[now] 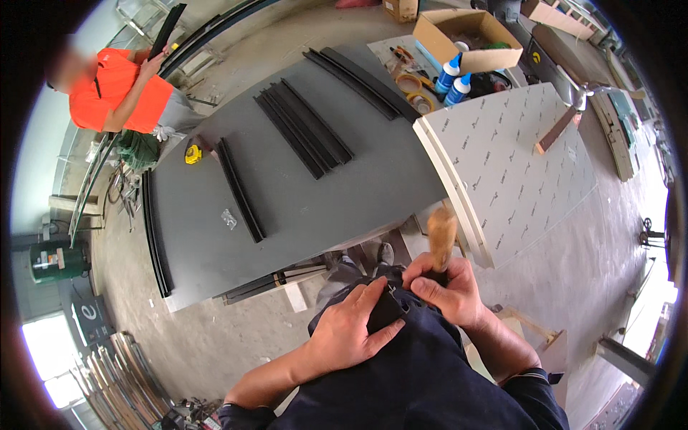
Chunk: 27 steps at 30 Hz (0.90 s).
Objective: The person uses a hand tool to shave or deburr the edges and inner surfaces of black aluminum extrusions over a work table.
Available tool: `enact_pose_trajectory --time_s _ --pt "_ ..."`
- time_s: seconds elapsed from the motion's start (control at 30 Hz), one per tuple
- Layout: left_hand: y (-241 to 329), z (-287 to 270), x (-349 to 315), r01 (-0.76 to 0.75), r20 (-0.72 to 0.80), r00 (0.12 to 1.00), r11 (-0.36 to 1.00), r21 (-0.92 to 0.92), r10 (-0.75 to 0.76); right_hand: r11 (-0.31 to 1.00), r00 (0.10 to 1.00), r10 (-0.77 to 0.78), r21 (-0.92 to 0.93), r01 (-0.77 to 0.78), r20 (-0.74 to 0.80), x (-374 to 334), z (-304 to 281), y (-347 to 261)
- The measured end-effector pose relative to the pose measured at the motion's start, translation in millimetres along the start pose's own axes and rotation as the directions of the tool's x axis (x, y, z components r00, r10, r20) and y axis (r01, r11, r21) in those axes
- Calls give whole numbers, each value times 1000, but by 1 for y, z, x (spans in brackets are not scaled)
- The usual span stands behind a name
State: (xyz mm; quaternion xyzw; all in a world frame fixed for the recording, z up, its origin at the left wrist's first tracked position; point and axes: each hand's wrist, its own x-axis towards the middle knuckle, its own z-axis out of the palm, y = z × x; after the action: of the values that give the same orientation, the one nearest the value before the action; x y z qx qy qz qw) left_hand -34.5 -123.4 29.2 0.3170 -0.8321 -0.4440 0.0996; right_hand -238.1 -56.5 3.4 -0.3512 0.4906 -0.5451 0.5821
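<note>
1. The right hand (448,287) is closed around a wooden-handled tool (441,233); the blurred wooden end juts out beyond the fist, toward the table, and the tool's dark part runs down into the grip.
2. The left hand (351,326) grips a small black piece (385,309), its fingers and thumb on either side, low in front of the dark clothing. The piece sits just beside the right hand, its upper end near the right fingers; the left hand covers part of it, and its exact kind cannot be told.
3. Beyond the hands spreads a dark grey tabletop (287,208), bearing a single black profile strip (239,190), a bundle of black strips (304,129) and longer strips (362,82) at the far side.
4. A yellow tape measure (193,154) and a small clear plastic bag (228,218) lie toward the left.
5. To the right, a pale printed board (512,172) carries a brown-handled tool (557,130); past it are two blue-and-white bottles (451,80), tape rolls (410,84) and an open cardboard box (494,59).
6. The wooden end overlaps the view of the board's near edge.
7. At far left, a co-worker in an orange shirt (136,93) holds a black strip (168,30).
</note>
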Motion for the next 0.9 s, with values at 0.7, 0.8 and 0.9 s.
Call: enact_pose_trajectory --time_s 0.7,0.8,0.9 --pt "12 12 -2 -22 182 983 999 28 17 994 998 -3 -111 -4 -68 -50 -32 41" --pt "12 13 -2 -38 205 978 998 56 26 989 985 129 -62 -136 -111 -58 -36 34" --pt "11 17 -3 -62 180 983 994 95 44 988 975 139 93 -124 -175 -62 -24 18"
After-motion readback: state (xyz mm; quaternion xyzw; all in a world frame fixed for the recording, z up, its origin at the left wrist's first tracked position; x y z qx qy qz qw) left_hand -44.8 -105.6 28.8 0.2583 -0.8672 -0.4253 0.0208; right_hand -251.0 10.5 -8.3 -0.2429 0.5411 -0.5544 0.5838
